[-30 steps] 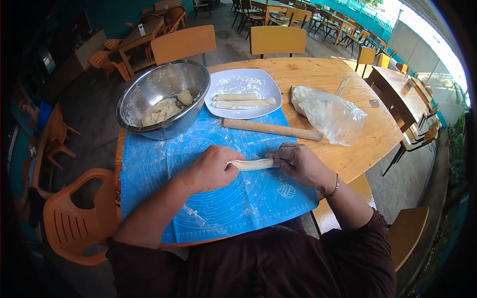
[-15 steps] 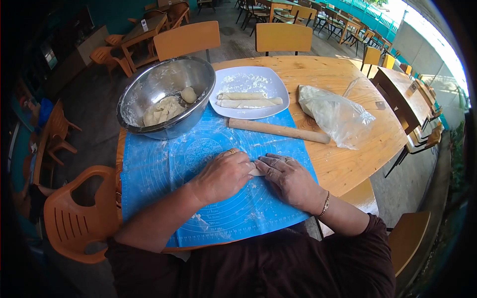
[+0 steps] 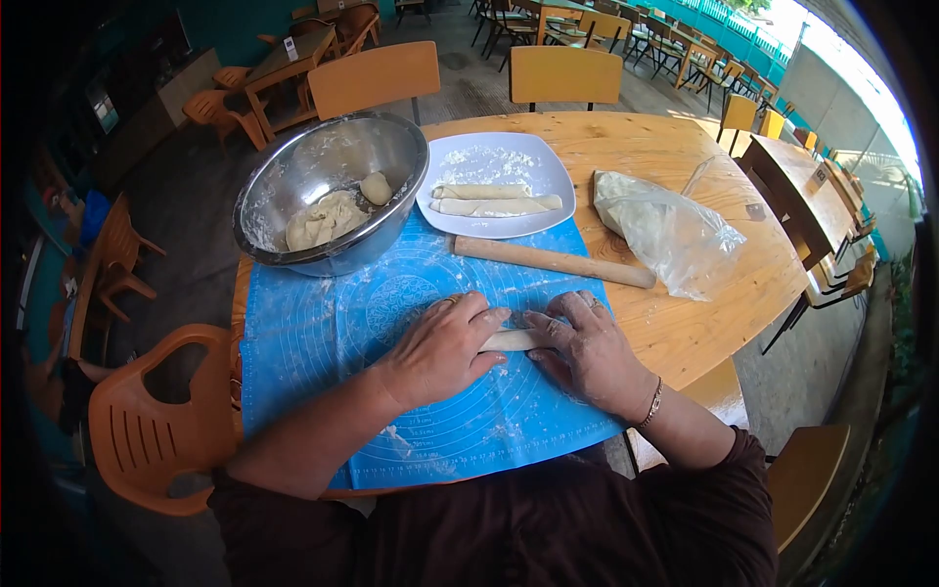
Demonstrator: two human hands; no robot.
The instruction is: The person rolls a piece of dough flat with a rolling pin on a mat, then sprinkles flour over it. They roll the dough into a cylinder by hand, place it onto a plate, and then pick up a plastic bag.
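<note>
A small dough roll [image 3: 509,340] lies on the floured blue mat [image 3: 323,391], its middle showing between my hands. My left hand [image 3: 450,342] grips its left end, thumb on the near side and fingers over the far side. At the other end, my right hand [image 3: 587,347] pinches the roll between thumb and fingers. Both hands are dusted with flour. Beyond them a wooden rolling pin [image 3: 553,262] rests across the mat's far edge. Two rolled dough pieces [image 3: 497,206] lie side by side on a floured white plate [image 3: 553,176].
A steel bowl [image 3: 264,186] at the back left contains a dough mass [image 3: 323,220] and a dough ball [image 3: 375,188]. A clear plastic bag [image 3: 665,230] of pale flour lies on the wooden table [image 3: 724,323], right of the plate. Chairs [image 3: 161,421] stand around the table.
Both hands have changed from lying flat over the roll to holding its ends between thumb and fingers. They are slightly farther apart, and more of the roll shows.
</note>
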